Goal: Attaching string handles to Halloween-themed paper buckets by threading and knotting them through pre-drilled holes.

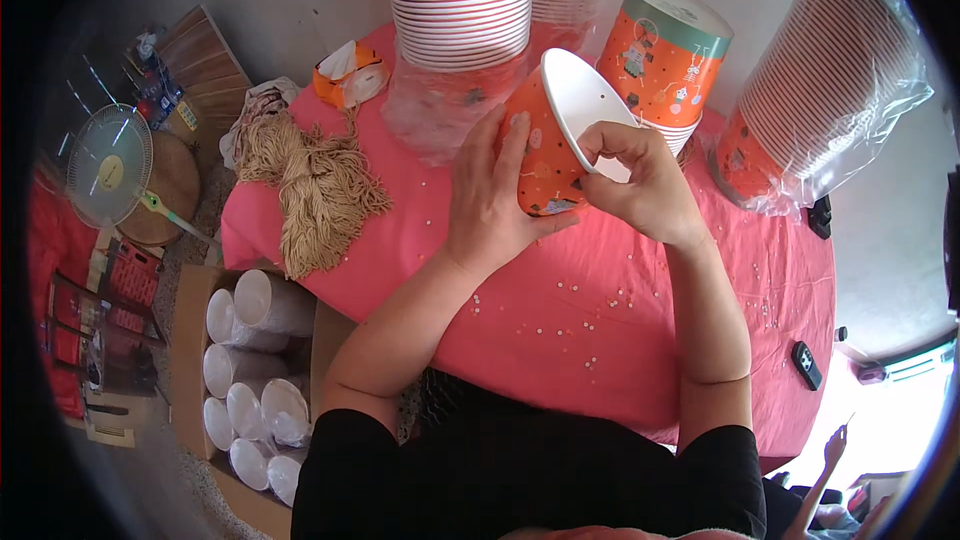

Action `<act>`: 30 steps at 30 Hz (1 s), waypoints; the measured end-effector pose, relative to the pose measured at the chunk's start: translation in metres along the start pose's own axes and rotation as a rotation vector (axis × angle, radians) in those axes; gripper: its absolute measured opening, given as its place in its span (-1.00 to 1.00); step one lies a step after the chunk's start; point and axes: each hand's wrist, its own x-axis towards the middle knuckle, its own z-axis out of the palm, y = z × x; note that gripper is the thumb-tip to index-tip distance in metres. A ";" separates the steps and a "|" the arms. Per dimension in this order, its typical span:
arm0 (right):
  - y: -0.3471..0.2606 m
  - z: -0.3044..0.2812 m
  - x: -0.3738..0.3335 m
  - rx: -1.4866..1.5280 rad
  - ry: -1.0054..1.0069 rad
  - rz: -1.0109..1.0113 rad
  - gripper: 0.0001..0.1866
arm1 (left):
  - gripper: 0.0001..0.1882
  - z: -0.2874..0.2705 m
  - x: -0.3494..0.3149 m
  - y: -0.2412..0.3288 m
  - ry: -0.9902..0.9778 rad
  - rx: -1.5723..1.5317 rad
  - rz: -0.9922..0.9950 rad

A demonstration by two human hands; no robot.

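An orange paper bucket (537,165) with a white inside is tilted in front of me above the table, its mouth turned to the right. My left hand (487,190) is wrapped round its outer wall from the left, fingers up the side and thumb underneath. My right hand (648,185) pinches at the right side of the rim, with curled fingers by the inside and the thumb at the outer wall. Whether something small sits between those fingertips is hidden. Small dark dots, which look like holes, show near the rim.
A pink-covered table (520,310) bears scattered white bits, a beige cord bundle (315,190), a tall bucket stack (460,5), an upside-down bucket stack (665,55) and a plastic-wrapped stack (820,90). Left below stands a carton (190,340) of wrapped white cups. Another person's hand (836,446) appears lower right.
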 end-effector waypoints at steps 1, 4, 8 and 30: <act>0.000 0.001 0.000 0.014 0.007 0.007 -0.87 | 0.24 0.000 0.000 0.000 -0.002 -0.002 -0.003; 0.004 0.002 -0.002 -0.047 0.038 -0.029 -0.89 | 0.25 0.000 0.000 0.001 -0.005 0.005 -0.007; 0.005 0.003 -0.001 -0.031 0.030 -0.042 -0.91 | 0.25 0.000 0.000 -0.002 0.011 -0.003 0.006; 0.001 0.007 -0.005 -0.203 0.055 -0.057 -0.93 | 0.27 0.003 -0.002 -0.002 0.022 0.020 0.006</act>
